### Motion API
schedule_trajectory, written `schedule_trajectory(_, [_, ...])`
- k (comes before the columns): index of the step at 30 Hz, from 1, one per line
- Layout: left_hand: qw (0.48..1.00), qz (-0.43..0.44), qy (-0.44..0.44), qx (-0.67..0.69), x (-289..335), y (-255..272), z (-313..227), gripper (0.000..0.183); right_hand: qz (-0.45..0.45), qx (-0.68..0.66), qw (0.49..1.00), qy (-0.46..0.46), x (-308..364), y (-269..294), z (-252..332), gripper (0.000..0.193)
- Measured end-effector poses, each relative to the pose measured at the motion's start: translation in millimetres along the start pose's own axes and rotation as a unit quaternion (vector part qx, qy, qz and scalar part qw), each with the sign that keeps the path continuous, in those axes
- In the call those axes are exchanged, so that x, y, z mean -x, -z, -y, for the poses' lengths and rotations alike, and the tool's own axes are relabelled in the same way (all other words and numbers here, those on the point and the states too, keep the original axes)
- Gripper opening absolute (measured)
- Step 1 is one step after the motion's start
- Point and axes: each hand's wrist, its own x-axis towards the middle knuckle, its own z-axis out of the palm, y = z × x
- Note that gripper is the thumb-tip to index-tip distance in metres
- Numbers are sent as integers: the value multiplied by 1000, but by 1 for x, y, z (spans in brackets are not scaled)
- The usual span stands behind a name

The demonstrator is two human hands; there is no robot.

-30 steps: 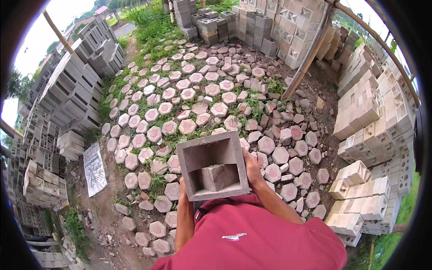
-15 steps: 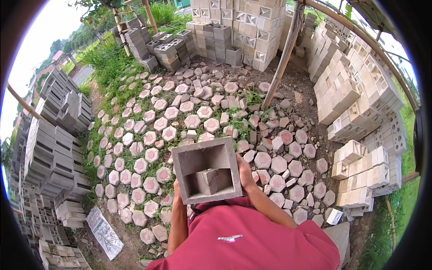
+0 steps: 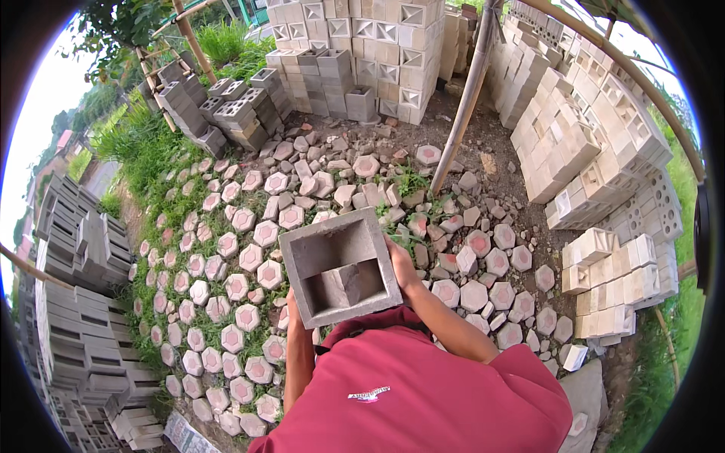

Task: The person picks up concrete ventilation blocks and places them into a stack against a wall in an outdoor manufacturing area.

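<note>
A grey square concrete ventilation block (image 3: 343,285) is held up in front of my chest, its hollow face toward me. Inside its frame an angled wedge splits the lower part of the opening. My left hand (image 3: 294,310) grips the block's left side near the lower corner, its fingers mostly hidden behind it. On the opposite side my right hand (image 3: 402,266) presses against the block, with the fingers wrapped out of sight. The block sits slightly tilted, its right side higher.
Hexagonal pavers (image 3: 257,369) with pinkish centres and loose rubble cover the ground. Grey blocks (image 3: 83,325) are stacked on the left, pale blocks (image 3: 555,143) on the right, and a tall block stack (image 3: 385,64) stands ahead. A slanted bamboo pole (image 3: 467,102) rises at right of centre.
The block has tilted a little more, its right side rising, and sits slightly higher in view. Both hands keep their grip. The surroundings have shifted and turned as my head moved.
</note>
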Motion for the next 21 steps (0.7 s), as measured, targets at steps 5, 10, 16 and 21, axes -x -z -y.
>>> schedule_trajectory(5, [997, -28, -16, 69, -95, -36, -34, 25, 72, -46, 996, 3, -112, -15, 24, 54])
schedule_trajectory(10, [997, -51, 51, 24, -165, -56, -45, 29, 62, -10, 998, 13, -185, -6, 25, 48])
schedule_trajectory(16, [995, -22, 99, 19, -279, -85, -60, 31, -22, 38, 999, 30, -288, 1, 22, 50])
schedule_trajectory(21, [988, -15, 150, -23, -418, -104, -83, 35, -81, 115, 990, 19, -406, -4, 8, 48])
